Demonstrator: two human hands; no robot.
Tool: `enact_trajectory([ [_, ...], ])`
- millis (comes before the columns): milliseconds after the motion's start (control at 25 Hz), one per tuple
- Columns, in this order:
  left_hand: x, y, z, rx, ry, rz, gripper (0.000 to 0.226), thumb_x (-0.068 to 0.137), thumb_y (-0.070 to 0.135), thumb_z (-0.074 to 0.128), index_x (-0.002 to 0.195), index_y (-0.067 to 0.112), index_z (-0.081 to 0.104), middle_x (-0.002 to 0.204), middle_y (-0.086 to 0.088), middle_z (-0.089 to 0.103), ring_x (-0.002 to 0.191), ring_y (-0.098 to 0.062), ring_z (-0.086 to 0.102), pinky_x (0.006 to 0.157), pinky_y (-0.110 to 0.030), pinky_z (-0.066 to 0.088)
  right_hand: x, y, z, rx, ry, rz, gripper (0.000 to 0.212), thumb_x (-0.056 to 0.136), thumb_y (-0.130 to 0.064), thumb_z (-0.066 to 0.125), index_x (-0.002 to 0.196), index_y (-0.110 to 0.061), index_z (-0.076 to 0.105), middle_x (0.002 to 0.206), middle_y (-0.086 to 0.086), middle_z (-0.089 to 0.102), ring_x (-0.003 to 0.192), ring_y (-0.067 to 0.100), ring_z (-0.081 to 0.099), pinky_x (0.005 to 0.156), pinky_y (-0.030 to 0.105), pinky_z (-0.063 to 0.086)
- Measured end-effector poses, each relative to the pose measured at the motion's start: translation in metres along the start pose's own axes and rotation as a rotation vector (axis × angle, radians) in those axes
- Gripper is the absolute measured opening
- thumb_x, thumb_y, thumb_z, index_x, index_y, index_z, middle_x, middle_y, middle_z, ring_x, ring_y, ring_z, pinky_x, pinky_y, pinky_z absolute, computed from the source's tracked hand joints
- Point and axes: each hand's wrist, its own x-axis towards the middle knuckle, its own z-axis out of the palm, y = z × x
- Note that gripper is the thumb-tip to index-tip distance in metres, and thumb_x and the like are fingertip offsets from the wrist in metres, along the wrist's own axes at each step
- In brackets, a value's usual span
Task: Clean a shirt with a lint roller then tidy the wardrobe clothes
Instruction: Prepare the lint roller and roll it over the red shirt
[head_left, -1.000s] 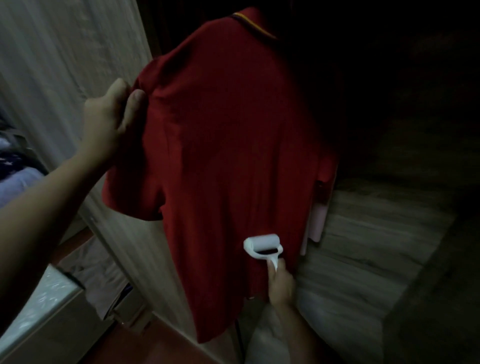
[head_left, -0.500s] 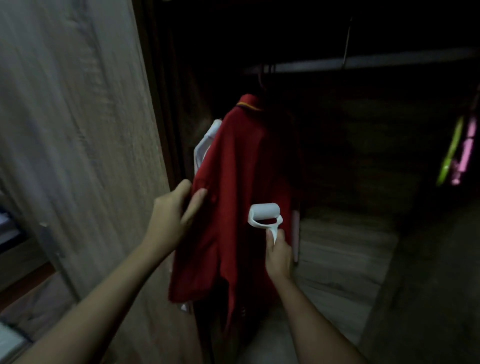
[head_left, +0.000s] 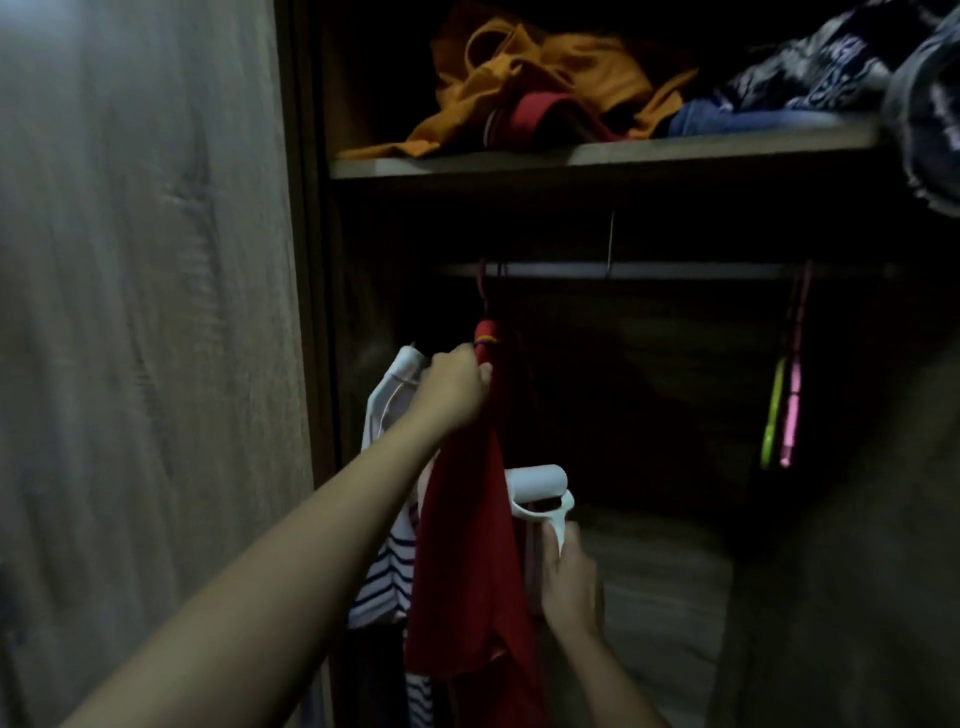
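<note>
— Looking into the wardrobe, what carries the clothes?
— A wooden shelf (head_left: 571, 156) up top, with orange clothes (head_left: 535, 73) heaped at its left end and dark patterned clothes (head_left: 810, 67) toward its right end. Below it runs a rail (head_left: 649, 270), and it is dim inside. A pale wood-grain door (head_left: 145, 312) stands at the left, and coloured hangers (head_left: 779, 415) hang near the rail's right end.
— And the red shirt (head_left: 467, 545)?
— It hangs at the rail's left end, seen edge-on, long axis straight down, collar up. A striped garment (head_left: 387, 566) hangs just beside it on the left.
— The grips?
— The left grip (head_left: 452, 387) is curled round the shirt's fabric just below the collar. The right grip (head_left: 569, 582) is clamped on the lint roller (head_left: 537, 486) by its handle, at the shirt's right edge.
— Which way does the roller point?
— Handle down, roll on top. The roll's long axis lies nearly level, its left end at the shirt's edge. Whether it presses the cloth I cannot tell.
</note>
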Motion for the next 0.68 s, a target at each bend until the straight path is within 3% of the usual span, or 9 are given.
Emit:
enact_trajectory([
  [120,0.002,0.013,0.019,0.099,-0.014,0.106,0.033,0.099,0.024,0.036,0.114,-0.002,0.05,0.117,-0.025,0.056,0.106,-0.041,0.055,0.087,-0.042,0.042,-0.001,0.0,-0.014,-0.037,0.047,-0.007,0.036,0.093,-0.052,0.027,0.094,-0.022,0.047,0.062,0.003,0.059,0.058,0.025,0.06,0.057,0.038,0.048],
  [320,-0.009,0.037,0.04,0.065,-0.101,0.131,0.032,0.1,0.022,0.034,0.119,-0.002,0.043,0.119,-0.029,0.056,0.108,-0.047,0.053,0.085,-0.045,0.041,0.0,0.002,-0.035,-0.099,0.108,0.028,0.038,0.091,-0.055,0.025,0.093,-0.023,0.044,0.072,0.01,0.064,0.069,0.031,0.062,0.064,0.04,0.05],
  [520,-0.028,0.031,0.062,0.043,-0.133,0.09,0.051,0.101,0.034,0.03,0.139,0.0,0.026,0.121,-0.028,0.056,0.11,-0.047,0.054,0.085,-0.046,0.044,-0.014,0.014,-0.056,-0.152,0.15,0.08,0.034,0.095,-0.05,0.028,0.093,-0.021,0.046,0.065,0.002,0.06,0.064,0.025,0.061,0.062,0.038,0.049],
  [680,-0.043,0.032,0.07,0.011,-0.008,0.033,0.059,0.099,0.042,0.03,0.142,0.001,0.028,0.127,-0.023,0.054,0.115,-0.042,0.052,0.088,-0.047,0.044,-0.035,0.025,-0.078,-0.156,0.144,0.099,0.035,0.095,-0.05,0.029,0.091,-0.02,0.046,0.06,0.0,0.055,0.058,0.021,0.058,0.058,0.038,0.047],
])
